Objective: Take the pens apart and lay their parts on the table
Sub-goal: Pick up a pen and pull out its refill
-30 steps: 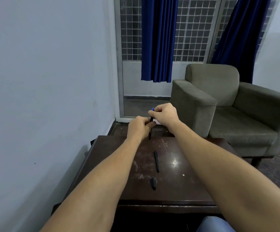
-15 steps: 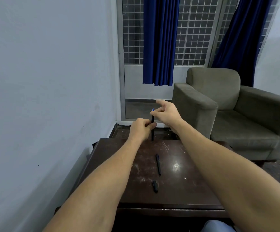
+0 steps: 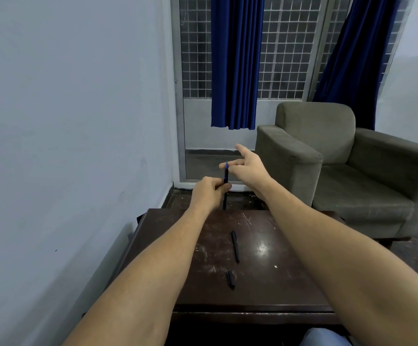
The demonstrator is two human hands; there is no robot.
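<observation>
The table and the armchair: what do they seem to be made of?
Table: probably dark wood or veneer with a glossy varnish; it shows a glare spot and pale scratches. Armchair: grey-green cloth, matt, perhaps suede-like; its surface has soft uneven shading and no shine.

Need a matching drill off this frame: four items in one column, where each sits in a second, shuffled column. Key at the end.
Items
1. blue-tipped pen
2. long black pen part
3. short black pen part
4. armchair

Places
A. lies on the table, nearer the person's edge
B. held upright above the table's far edge, gripped by the left hand
C. stands on the floor beyond the table, to the right
D. lies on the table around mid-surface, just beyond the other loose part

Pairs: 1-B, 2-D, 3-A, 4-C
</observation>
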